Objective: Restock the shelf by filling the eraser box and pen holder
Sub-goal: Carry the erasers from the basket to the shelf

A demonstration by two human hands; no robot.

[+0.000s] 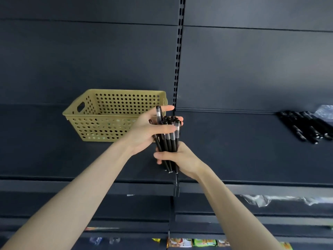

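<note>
A bundle of several black pens (169, 139) stands nearly upright in front of the dark shelf (234, 150). My right hand (180, 159) grips the lower end of the bundle. My left hand (151, 127) wraps its thumb and fingers round the upper part, and one pen sticks up higher than the others beside the index finger. A perforated olive-yellow plastic basket (100, 114) sits on the shelf just left of the hands. No pen holder shows in view.
More black pens (306, 127) lie loose on the shelf at the far right, next to a clear plastic wrapper (326, 112). A slotted upright (178, 56) divides the back panel. Lower shelves hold plastic film (270, 200) and colourful packets (194, 242).
</note>
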